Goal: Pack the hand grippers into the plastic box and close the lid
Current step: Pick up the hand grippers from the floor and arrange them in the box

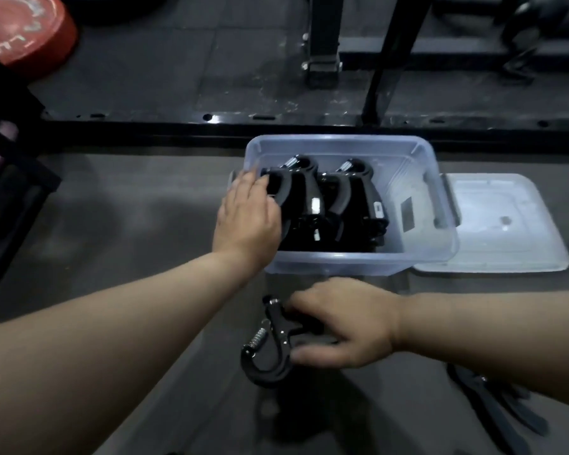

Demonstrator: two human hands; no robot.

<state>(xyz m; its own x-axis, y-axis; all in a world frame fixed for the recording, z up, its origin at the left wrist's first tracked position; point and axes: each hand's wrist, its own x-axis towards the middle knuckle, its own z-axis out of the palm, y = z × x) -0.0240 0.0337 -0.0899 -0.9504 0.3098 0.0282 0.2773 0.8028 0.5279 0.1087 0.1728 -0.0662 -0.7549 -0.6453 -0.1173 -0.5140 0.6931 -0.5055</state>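
Clear plastic box (329, 265) holds glossy black grippers (309, 198), left hand (247, 221) on one, hold unclear; right hand (349, 326) clenched round spring-loaded gripper (270, 353) before box; lid (506, 231) flat at its right.

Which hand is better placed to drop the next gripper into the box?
Right. The right hand grips the loose hand gripper on the floor just before the plastic box; the left hand rests on the packed grippers inside.
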